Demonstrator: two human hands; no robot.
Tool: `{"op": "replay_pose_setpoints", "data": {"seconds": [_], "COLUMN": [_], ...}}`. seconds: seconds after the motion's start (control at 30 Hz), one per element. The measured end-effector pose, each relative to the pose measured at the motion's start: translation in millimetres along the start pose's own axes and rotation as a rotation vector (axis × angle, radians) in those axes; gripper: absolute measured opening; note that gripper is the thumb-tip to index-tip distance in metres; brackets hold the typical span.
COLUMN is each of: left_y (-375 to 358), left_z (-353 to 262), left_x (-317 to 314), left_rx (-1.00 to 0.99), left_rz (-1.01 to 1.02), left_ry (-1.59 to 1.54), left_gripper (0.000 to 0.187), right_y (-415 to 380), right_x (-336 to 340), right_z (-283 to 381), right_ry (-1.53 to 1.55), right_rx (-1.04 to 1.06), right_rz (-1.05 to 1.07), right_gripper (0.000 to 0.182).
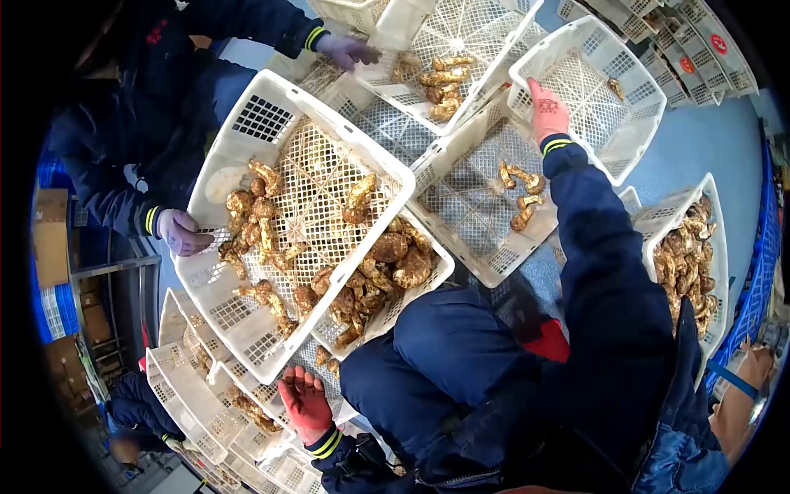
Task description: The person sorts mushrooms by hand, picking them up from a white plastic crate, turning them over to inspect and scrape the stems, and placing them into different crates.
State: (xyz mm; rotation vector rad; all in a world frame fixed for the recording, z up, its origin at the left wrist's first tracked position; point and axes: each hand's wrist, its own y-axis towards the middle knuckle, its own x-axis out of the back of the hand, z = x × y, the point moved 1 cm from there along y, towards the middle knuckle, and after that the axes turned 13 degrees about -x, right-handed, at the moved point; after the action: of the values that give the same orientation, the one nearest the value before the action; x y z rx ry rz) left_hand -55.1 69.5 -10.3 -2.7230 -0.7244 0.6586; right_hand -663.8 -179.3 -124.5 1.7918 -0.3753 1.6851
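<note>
My left hand [306, 405], in a red glove, is palm up with its fingers apart, just below the near corner of a large white basket [222, 317]. Brown mushrooms [262, 210] lie in that basket, mostly at its left side. My right hand [547, 111], also gloved, grips the near rim of another white basket [634, 136] at the upper right, which holds one small mushroom [615, 88]. Between my arms, a basket [494, 276] holds a few mushrooms [527, 181]. A fuller basket [440, 276] of mushrooms [395, 259] sits partly under the large one.
Across from me, a co-worker's purple-gloved hand [183, 233] is at the large basket's left edge; the other [348, 51] is near an upper basket [461, 115]. A full basket [714, 329] stands right. Stacked baskets [185, 395] stand lower left. Another person's arm [741, 395] shows right.
</note>
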Motion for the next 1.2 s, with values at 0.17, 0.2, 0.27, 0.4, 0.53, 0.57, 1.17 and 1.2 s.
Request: {"op": "replay_pose_setpoints", "data": {"seconds": [0.17,0.2,0.27,0.4,0.53,0.57,1.17,1.2], "left_y": [0.5,0.0,2.0,1.3,1.1,0.9,-14.7,-16.3], "left_z": [7.3,7.1,7.6,6.2,2.5,2.7,-9.4,-10.8], "left_x": [0.0,-1.1,4.1,1.2,13.0,15.7,12.0,12.8], "left_rx": [0.034,0.046,0.054,0.054,0.049,0.037,-0.001,-0.008], "left_rz": [-0.010,0.010,0.034,0.004,0.048,0.041,0.144,0.152], "left_ry": [-0.014,-0.036,-0.014,-0.010,-0.066,-0.048,-0.153,-0.158], "left_gripper": [0.037,0.037,0.037,0.037,0.037,0.036,0.034,0.034], "right_y": [13.1,11.5,4.2,-27.1,-60.2,-67.3,-73.2,-74.4], "right_x": [2.4,5.9,26.8,1.9,-19.0,-20.8,74.5,78.3], "right_z": [-7.4,0.8,32.3,96.7,128.7,133.0,125.6,124.2], "right_ry": [-0.010,-0.012,0.054,0.211,0.332,0.341,0.629,0.619], "right_rx": [-0.009,0.035,0.170,0.396,0.372,0.357,0.517,0.517], "right_rz": [0.095,-0.083,-0.192,-0.006,0.101,0.135,-0.152,-0.130], "right_gripper": [0.044,0.044,0.046,0.036,0.029,0.027,0.019,0.019]}}
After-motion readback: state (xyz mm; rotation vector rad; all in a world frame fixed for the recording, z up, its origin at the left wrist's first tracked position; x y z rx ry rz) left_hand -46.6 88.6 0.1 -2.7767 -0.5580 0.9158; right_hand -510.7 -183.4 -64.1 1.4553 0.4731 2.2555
